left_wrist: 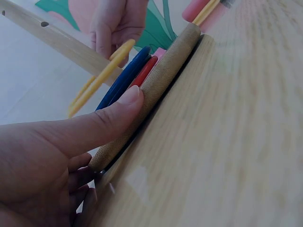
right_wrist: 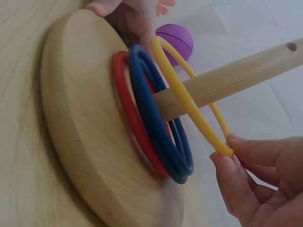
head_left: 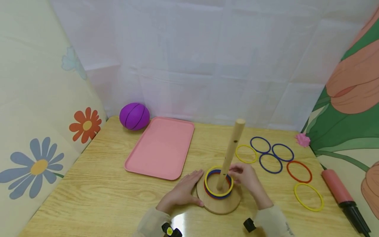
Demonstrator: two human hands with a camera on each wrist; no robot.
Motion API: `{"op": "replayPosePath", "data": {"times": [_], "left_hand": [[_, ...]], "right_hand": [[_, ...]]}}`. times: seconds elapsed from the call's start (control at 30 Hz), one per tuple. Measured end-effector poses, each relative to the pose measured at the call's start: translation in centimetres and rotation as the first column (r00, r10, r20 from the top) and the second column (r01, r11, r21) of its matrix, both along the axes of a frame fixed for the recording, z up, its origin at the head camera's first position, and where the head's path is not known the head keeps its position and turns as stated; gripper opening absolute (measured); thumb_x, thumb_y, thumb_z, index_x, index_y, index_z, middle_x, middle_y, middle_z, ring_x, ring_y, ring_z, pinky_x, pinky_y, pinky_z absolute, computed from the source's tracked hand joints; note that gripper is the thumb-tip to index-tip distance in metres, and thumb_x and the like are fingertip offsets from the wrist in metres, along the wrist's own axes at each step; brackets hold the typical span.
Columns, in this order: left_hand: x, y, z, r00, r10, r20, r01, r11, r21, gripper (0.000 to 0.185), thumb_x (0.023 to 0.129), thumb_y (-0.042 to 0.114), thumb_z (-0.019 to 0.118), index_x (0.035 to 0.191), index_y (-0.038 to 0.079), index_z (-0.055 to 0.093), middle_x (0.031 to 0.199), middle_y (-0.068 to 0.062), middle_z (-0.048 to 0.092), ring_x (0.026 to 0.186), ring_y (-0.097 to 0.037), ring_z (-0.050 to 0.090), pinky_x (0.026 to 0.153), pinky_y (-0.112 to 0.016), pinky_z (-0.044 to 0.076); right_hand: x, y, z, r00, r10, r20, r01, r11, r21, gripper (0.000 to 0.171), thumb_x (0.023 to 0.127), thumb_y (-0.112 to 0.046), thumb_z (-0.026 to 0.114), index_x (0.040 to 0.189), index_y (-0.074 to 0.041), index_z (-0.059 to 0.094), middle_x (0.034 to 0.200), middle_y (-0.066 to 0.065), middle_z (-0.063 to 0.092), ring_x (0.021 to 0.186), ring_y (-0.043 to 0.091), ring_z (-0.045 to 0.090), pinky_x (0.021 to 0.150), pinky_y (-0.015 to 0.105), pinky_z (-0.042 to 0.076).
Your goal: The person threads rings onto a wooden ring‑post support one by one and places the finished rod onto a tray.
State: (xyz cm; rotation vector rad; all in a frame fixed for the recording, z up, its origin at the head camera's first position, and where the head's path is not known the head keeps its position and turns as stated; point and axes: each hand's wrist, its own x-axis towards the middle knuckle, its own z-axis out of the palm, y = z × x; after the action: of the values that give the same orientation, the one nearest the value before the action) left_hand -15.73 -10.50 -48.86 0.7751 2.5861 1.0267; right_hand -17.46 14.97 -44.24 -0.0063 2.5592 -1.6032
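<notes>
In the head view a round wooden base [head_left: 220, 208] with an upright wooden peg [head_left: 234, 144] stands on the table. A red ring [right_wrist: 124, 101] lies lowest around the peg, with blue rings [right_wrist: 149, 111] stacked on it. My right hand [head_left: 245, 177] pinches a yellow ring [right_wrist: 182, 97] between thumb and fingertips; this ring encircles the peg, tilted above the blue ones. Against the left rim of the base rests my left hand [head_left: 186, 189], its fingers extended along the edge and its thumb [left_wrist: 128, 99] touching the rim near the front.
Right of the peg lie several loose rings: blue [head_left: 270, 163], red [head_left: 299, 171] and yellow [head_left: 309, 197]. A pink tray [head_left: 161, 148] and a purple ball [head_left: 134, 116] are at the back left. A pink-and-black hand pump [head_left: 337, 186] and a small pink object [head_left: 303, 140] sit along the right edge.
</notes>
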Motion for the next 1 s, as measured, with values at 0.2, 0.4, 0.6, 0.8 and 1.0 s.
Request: {"op": "replayPosePath", "data": {"times": [0.2,0.4,0.6,0.8,1.0], "left_hand": [[-0.1,0.0,-0.1,1.000,0.002,-0.007,-0.003,1.000,-0.007,0.110,0.067,0.037,0.086,0.152,0.002,0.026,0.159,-0.016,0.027,0.149,-0.037,0.020,0.122,-0.056,0.014],[-0.1,0.0,-0.2,1.000,0.003,-0.011,-0.003,1.000,-0.011,0.110,0.067,0.038,0.086,0.152,0.003,0.026,0.159,-0.016,0.028,0.148,-0.037,0.021,0.122,-0.056,0.015],[-0.1,0.0,-0.2,1.000,0.006,-0.010,-0.006,1.000,-0.009,0.110,0.067,0.038,0.086,0.152,0.003,0.026,0.159,-0.015,0.028,0.149,-0.037,0.020,0.122,-0.056,0.014],[-0.1,0.0,-0.2,1.000,0.004,-0.010,-0.004,1.000,-0.005,0.110,0.067,0.037,0.086,0.153,0.003,0.025,0.159,-0.015,0.027,0.149,-0.037,0.020,0.122,-0.056,0.014],[-0.1,0.0,-0.3,1.000,0.004,-0.008,-0.004,1.000,-0.004,0.110,0.067,0.038,0.085,0.153,0.003,0.025,0.160,-0.014,0.027,0.149,-0.037,0.020,0.122,-0.056,0.014]], "right_hand": [[0.1,-0.3,-0.7,1.000,0.006,0.026,-0.006,1.000,0.000,0.012,0.085,0.004,0.067,0.096,0.010,0.067,0.081,0.013,0.072,0.066,0.003,0.059,0.052,0.019,0.054],[0.1,-0.4,-1.1,0.999,-0.029,0.023,0.028,0.999,0.035,0.010,0.084,0.003,0.069,0.093,0.006,0.070,0.079,0.012,0.072,0.065,0.005,0.060,0.052,0.020,0.054],[0.0,-0.4,-1.5,0.999,-0.026,-0.035,0.030,0.994,0.103,0.007,0.083,0.000,0.071,0.090,0.002,0.071,0.079,0.011,0.072,0.065,0.005,0.060,0.052,0.022,0.055],[-0.1,-0.5,-1.7,0.997,-0.026,-0.078,0.036,0.990,0.136,0.006,0.081,0.002,0.072,0.087,0.001,0.071,0.080,0.011,0.072,0.066,0.005,0.061,0.051,0.022,0.055],[-0.1,-0.5,-1.8,0.996,-0.025,-0.080,0.036,0.990,0.139,0.007,0.081,0.002,0.072,0.087,0.001,0.071,0.080,0.012,0.073,0.065,0.005,0.061,0.050,0.021,0.055]]}}
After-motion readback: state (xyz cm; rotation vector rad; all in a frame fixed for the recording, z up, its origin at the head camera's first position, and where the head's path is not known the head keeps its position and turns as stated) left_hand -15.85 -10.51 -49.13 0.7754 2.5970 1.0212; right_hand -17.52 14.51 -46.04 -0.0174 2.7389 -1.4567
